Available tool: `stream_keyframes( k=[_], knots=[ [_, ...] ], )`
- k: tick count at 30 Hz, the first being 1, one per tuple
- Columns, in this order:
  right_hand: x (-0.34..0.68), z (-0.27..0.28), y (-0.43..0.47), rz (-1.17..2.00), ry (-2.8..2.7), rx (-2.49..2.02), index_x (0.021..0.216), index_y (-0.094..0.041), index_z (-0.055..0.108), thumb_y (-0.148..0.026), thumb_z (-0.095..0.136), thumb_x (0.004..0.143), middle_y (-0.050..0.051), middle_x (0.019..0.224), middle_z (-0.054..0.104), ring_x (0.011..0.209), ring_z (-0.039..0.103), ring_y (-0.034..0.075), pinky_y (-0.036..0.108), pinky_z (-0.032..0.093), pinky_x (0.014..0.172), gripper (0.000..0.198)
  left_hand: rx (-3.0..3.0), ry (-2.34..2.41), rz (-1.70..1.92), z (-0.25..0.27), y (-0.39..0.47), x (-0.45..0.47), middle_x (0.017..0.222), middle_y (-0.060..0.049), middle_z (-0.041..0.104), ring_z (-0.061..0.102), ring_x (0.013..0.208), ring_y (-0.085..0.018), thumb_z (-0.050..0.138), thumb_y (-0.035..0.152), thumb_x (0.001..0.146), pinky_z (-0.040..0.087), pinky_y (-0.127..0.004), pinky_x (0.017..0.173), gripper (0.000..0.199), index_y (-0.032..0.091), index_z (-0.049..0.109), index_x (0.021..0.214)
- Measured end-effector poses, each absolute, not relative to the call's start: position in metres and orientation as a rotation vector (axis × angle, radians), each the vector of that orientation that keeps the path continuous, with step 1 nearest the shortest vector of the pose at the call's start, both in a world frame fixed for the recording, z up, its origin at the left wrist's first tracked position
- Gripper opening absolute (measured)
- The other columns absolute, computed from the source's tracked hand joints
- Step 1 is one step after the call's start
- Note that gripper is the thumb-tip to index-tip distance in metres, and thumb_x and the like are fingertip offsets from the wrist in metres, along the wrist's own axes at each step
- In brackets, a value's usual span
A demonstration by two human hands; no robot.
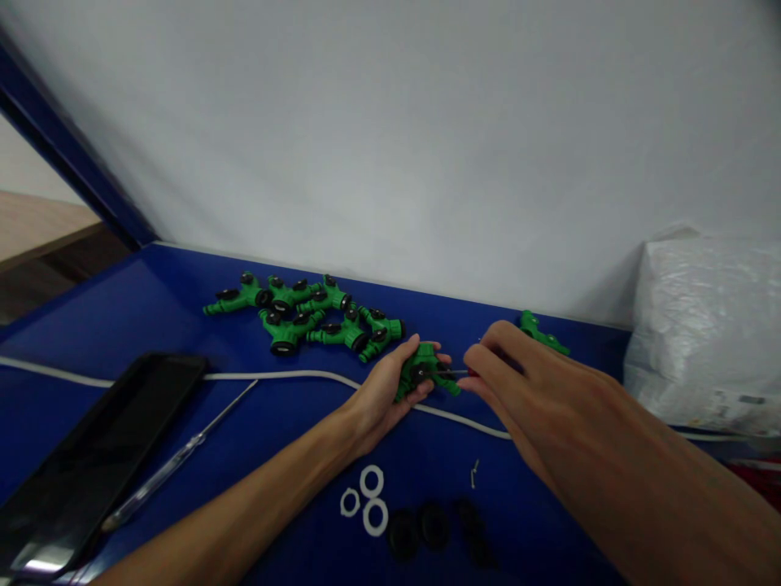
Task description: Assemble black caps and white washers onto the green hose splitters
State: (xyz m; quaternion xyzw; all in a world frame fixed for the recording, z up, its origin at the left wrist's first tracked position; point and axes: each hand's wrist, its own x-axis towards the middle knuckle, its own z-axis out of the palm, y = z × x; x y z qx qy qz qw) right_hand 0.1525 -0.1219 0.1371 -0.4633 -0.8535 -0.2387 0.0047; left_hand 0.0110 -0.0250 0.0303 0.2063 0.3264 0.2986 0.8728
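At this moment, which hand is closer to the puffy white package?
The right hand: it is left of the package. The left hand is farther left, holding a green connector.

Green fitting (426, 353), black knobs (419, 373), screwdriver (455, 372) tip at one

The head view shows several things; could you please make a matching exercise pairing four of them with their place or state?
1. Left hand
2. Right hand
3. White rings
4. Black flat device

A. beside the black round parts
B. gripping a thin-shafted tool
C. left of the clear-handled screwdriver
D. holding a green fitting

Pairs: 1-D, 2-B, 3-A, 4-C
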Motion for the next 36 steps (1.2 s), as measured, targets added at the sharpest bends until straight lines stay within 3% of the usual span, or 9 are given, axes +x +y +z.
stream_keyframes(
  k=[3, 8, 13, 23, 27, 36],
  knots=[
    [0.142, 0.142, -0.118, -0.795, -2.685, -1.43, 0.094, -0.017, 0.071, 0.002, 0.06, 0.077, 0.009, 0.095, 0.068, 0.088, 0.063, 0.024, 0.034, 0.056, 0.077, 0.027, 0.431, 0.706, 0.621, 0.032, -0.026, 0.011, 0.089, -0.004, 0.074, 0.048, 0.056, -0.006, 0.055, 0.038, 0.101, 0.046, -0.018, 0.062, 0.03, 0.014, 0.073, 0.1],
    [0.141, 0.142, -0.112, -0.72, -2.644, -1.404, 0.101, -0.017, 0.066, 0.007, 0.056, 0.077, 0.007, 0.097, 0.065, 0.08, 0.059, 0.017, 0.024, 0.05, 0.065, 0.036, 0.425, 0.746, 0.62, 0.033, -0.026, 0.012, 0.093, -0.005, 0.075, 0.049, 0.057, -0.007, 0.058, 0.038, 0.099, 0.049, -0.019, 0.067, 0.029, 0.014, 0.074, 0.103],
    [0.14, 0.142, -0.109, -0.722, -2.537, -1.427, 0.094, -0.016, 0.062, 0.01, 0.048, 0.071, 0.004, 0.083, 0.06, 0.061, 0.054, 0.012, 0.02, 0.043, 0.051, 0.037, 0.419, 0.748, 0.637, 0.03, -0.026, 0.012, 0.091, -0.005, 0.076, 0.049, 0.057, -0.007, 0.06, 0.038, 0.098, 0.047, -0.018, 0.061, 0.028, 0.014, 0.075, 0.1],
    [0.137, 0.141, -0.113, -0.702, -2.611, -1.457, 0.106, -0.014, 0.064, 0.001, 0.054, 0.08, 0.007, 0.09, 0.063, 0.079, 0.06, 0.019, 0.027, 0.055, 0.065, 0.032, 0.411, 0.772, 0.62, 0.041, -0.028, 0.012, 0.09, -0.007, 0.077, 0.052, 0.058, -0.008, 0.055, 0.036, 0.101, 0.046, -0.018, 0.058, 0.029, 0.013, 0.073, 0.099],
    [0.138, 0.141, -0.113, -0.707, -2.619, -1.377, 0.107, -0.012, 0.065, 0.0, 0.053, 0.076, 0.007, 0.089, 0.062, 0.079, 0.059, 0.02, 0.028, 0.055, 0.065, 0.035, 0.399, 0.779, 0.636, 0.042, -0.028, 0.013, 0.091, -0.008, 0.077, 0.057, 0.063, -0.009, 0.056, 0.033, 0.101, 0.047, -0.018, 0.061, 0.027, 0.013, 0.073, 0.095],
    [0.137, 0.144, -0.113, -0.773, -2.634, -1.347, 0.099, -0.013, 0.065, 0.004, 0.05, 0.073, 0.007, 0.087, 0.063, 0.078, 0.059, 0.019, 0.029, 0.053, 0.066, 0.034, 0.432, 0.762, 0.612, 0.034, -0.026, 0.012, 0.094, -0.006, 0.076, 0.051, 0.058, -0.008, 0.057, 0.037, 0.099, 0.047, -0.019, 0.061, 0.027, 0.015, 0.073, 0.099]
  ],
)
